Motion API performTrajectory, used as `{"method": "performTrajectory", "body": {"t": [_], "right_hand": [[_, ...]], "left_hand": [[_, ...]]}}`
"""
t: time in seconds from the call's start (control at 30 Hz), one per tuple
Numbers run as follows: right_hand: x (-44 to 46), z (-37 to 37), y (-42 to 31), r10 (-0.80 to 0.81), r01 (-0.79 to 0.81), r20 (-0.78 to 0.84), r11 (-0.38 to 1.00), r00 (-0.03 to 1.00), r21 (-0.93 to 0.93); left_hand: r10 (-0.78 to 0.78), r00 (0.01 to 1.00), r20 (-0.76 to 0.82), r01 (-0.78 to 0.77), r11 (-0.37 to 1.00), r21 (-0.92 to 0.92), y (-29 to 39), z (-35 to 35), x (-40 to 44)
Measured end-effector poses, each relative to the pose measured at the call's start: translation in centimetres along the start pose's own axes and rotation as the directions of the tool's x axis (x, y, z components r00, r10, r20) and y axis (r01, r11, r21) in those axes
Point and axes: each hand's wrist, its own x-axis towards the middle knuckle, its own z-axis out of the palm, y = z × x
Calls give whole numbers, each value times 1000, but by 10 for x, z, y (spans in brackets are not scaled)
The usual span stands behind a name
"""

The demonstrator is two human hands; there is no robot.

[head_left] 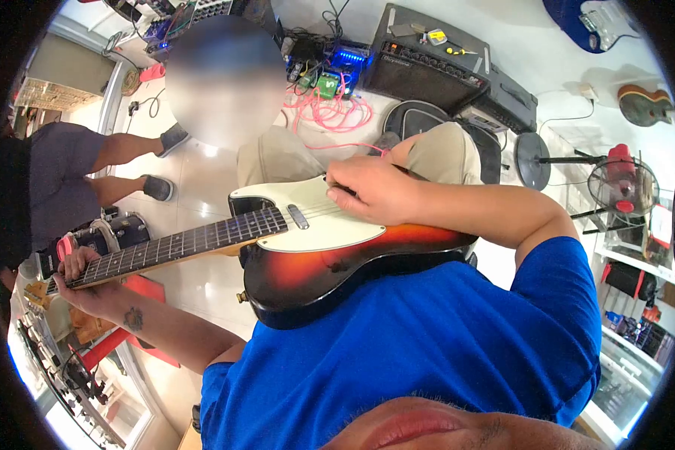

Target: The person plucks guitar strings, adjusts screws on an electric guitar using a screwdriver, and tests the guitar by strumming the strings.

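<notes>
1 sunburst guitar (315, 274); L hand (81, 277) fingers curled rnd neck (180, 245), R hand (371, 189) fingers bunched over strings (316, 212), can't tell if pinching; 1 fan (622, 184), 1 lg amp (420, 79).

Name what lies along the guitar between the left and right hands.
Most of the strung fretboard, the silver pickup and part of the cream pickguard, in the head view.

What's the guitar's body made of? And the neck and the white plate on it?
Body: probably wood, glossy finish; orange fades to black and it shines. Neck: seems wood, finish unclear, with a tan edge beside the dark fretboard. Plate: likely smooth plastic, because it's flat and evenly cream.
</notes>
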Motion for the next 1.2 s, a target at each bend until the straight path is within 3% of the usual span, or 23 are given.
{"method": "performTrajectory", "body": {"t": [0.07,0.27,0.37,0.47,0.57,0.7,0.87,0.9,1.07,1.2], "right_hand": [[-1,-2,-2,9,-9,-2,1000,1000,0],[-7,5,-1,20,-20,12,1000,1000,17],[-5,6,-4,-1,2,-4,1000,1000,30],[-1,9,-5,-25,25,-4,999,1000,33],[1,11,-5,-22,22,13,998,1000,55],[2,11,-4,-30,27,25,995,999,95],[8,9,7,-174,122,215,964,961,236],[10,10,12,-212,145,246,954,946,264],[12,20,42,-53,-6,259,975,964,221],[9,24,53,123,-138,209,989,970,56]], "left_hand": [[0,996,-91,6,998,64,2,-9,4],[94,995,-38,-89,990,112,6,-1,-7],[-60,992,108,72,991,-115,21,-6,-8],[62,998,15,-62,998,4,19,5,-22],[124,991,-55,-124,992,7,10,28,-34],[105,992,-63,-107,994,-19,16,19,-30],[4,1000,24,-3,999,-40,23,5,-27],[51,999,0,-51,999,11,20,8,-28],[171,985,-38,-153,948,280,20,-18,-12],[101,995,24,-104,965,240,25,-32,1]]}}
